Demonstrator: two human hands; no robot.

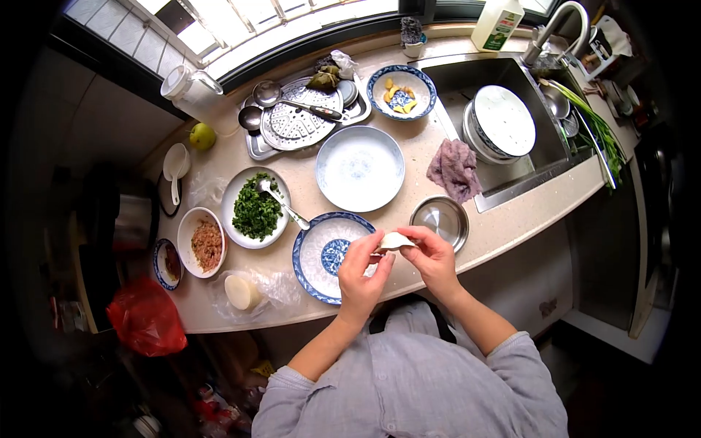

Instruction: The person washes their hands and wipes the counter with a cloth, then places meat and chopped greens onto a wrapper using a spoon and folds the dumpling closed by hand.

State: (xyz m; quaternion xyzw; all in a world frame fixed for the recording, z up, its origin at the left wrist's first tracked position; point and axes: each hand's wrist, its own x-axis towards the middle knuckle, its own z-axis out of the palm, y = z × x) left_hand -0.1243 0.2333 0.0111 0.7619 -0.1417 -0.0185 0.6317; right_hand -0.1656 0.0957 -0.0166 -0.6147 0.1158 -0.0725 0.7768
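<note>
Between the fingertips of both hands is a pale, folded dumpling point(395, 241), pinched along its edge. My left hand point(359, 274) closes on its left end, above the right side of a blue-rimmed plate point(305, 266). Its right end sits in the closed fingers of my right hand point(437, 264), close to a round steel dish point(447, 219). What is inside the dumpling is hidden. To the left, a stack of round wrappers point(242, 292) lies on clear plastic. Behind it are a bowl of minced meat point(207, 245) and a plate of chopped greens point(255, 215) with a spoon point(283, 206).
A white plate point(360, 168) and a bowl with yellow pieces point(401, 93) stand farther back. A purple cloth point(454, 169) lies beside the sink point(522, 179), which holds a stacked pot or bowl point(504, 120). A red bag point(146, 317) hangs at the counter's left edge.
</note>
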